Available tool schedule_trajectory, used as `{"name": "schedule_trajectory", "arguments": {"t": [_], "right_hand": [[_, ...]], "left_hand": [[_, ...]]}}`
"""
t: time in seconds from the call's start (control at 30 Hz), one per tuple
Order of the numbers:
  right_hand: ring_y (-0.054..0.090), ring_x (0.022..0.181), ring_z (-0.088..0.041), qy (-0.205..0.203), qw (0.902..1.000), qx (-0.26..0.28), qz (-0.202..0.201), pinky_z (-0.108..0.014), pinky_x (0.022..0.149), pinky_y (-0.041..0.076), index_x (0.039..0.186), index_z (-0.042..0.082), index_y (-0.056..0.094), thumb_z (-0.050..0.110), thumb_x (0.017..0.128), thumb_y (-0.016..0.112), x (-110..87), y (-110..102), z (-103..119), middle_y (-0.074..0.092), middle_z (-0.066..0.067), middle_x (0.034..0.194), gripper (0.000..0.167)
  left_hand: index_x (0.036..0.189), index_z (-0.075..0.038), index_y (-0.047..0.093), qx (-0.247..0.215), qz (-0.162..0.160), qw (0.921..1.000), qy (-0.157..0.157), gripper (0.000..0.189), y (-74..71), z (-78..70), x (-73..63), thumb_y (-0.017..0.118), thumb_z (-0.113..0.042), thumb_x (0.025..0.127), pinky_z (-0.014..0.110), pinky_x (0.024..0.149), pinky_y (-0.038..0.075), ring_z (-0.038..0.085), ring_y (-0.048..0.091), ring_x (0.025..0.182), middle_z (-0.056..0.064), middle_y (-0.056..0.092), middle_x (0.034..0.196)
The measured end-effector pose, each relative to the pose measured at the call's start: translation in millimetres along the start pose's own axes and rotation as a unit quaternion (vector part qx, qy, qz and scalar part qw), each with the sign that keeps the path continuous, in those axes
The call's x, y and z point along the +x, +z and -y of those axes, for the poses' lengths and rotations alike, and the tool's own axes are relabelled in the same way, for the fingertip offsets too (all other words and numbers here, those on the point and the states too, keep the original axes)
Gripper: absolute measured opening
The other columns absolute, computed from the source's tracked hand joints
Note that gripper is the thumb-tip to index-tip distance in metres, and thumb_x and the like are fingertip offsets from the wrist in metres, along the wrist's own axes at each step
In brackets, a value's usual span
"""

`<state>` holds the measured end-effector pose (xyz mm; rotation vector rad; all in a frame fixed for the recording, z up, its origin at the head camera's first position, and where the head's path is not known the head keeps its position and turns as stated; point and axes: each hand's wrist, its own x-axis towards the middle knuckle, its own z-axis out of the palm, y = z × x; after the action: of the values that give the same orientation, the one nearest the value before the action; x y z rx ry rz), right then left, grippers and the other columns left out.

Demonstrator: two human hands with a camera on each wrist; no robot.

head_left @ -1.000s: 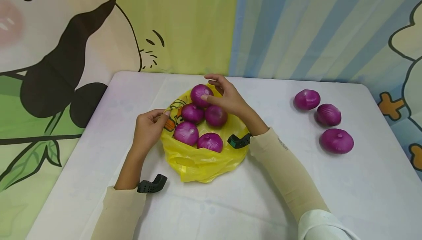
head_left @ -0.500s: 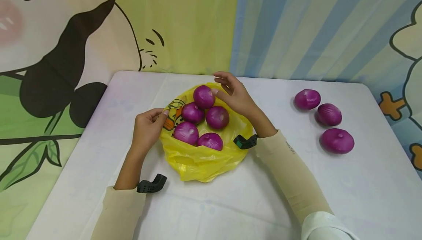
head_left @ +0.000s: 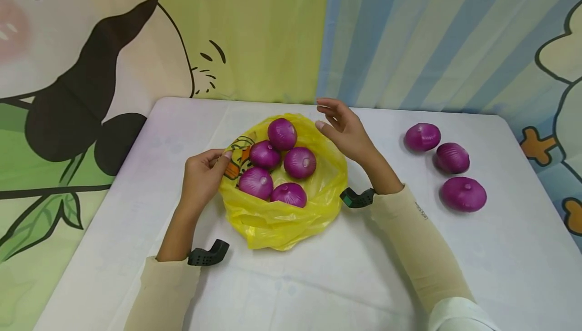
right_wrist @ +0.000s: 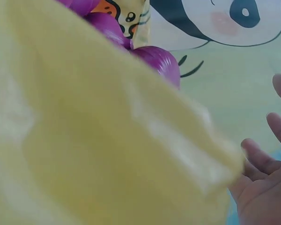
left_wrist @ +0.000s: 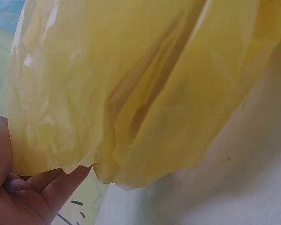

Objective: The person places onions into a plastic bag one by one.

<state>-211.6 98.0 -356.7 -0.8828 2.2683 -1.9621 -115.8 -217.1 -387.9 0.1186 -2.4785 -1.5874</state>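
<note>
The person's bare-handed right grip has drawn rightward, its thumb now clear of the farthest round purple onion in the yellow plastic bag.

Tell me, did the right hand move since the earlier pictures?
Yes. The right hand has moved right, away from the farthest purple onion in the yellow plastic bag and closer to the three loose purple onions, which lie where they were.
</note>
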Motion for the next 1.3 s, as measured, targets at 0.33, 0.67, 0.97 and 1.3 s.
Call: {"name": "schedule_trajectory", "arguments": {"t": [0.33,0.67,0.97,1.3], "right_hand": [[0.039,0.134,-0.031,0.004,0.9999,-0.004,-0.015,-0.04,0.113,0.024,0.139,-0.005,0.042,-0.002,0.097,0.055,-18.5,-21,-1,0.04,-0.021,0.144,0.044],[0.039,0.134,-0.031,0.013,0.9979,-0.049,-0.041,-0.041,0.112,0.026,0.138,-0.002,0.043,-0.002,0.096,0.057,-43.8,-52,1,0.043,-0.013,0.144,0.045],[0.04,0.134,-0.028,0.009,0.9959,-0.049,-0.075,-0.033,0.111,0.028,0.137,0.002,0.047,-0.003,0.096,0.056,-70.3,-84,5,0.045,-0.006,0.142,0.043],[0.041,0.133,-0.025,0.002,0.9937,-0.048,-0.101,-0.028,0.11,0.029,0.137,0.002,0.048,-0.005,0.095,0.055,-84.8,-106,11,0.047,-0.007,0.141,0.043]], "left_hand": [[0.102,0.001,0.073,0.001,-0.003,1.0,0.006,0.038,0.6,0.1,0.2,0.062,-0.035,0.096,0.02,0.047,0.045,0.014,0.06,0.058,0.011,0.07,0.079],[0.103,0.003,0.072,-0.002,-0.005,0.9999,0.013,0.039,0.8,-1.1,0.5,0.062,-0.034,0.096,0.02,0.047,0.045,0.013,0.06,0.058,0.012,0.07,0.079],[0.103,0.002,0.073,0.004,-0.006,1.0,0.004,0.04,0.2,-0.2,0.4,0.061,-0.036,0.096,0.02,0.049,0.047,0.015,0.062,0.061,0.012,0.071,0.082],[0.102,0.001,0.073,-0.001,-0.011,0.9999,0.009,0.04,-1.5,-0.7,-0.4,0.061,-0.037,0.096,0.02,0.043,0.041,0.014,0.056,0.055,0.012,0.069,0.077]]}}
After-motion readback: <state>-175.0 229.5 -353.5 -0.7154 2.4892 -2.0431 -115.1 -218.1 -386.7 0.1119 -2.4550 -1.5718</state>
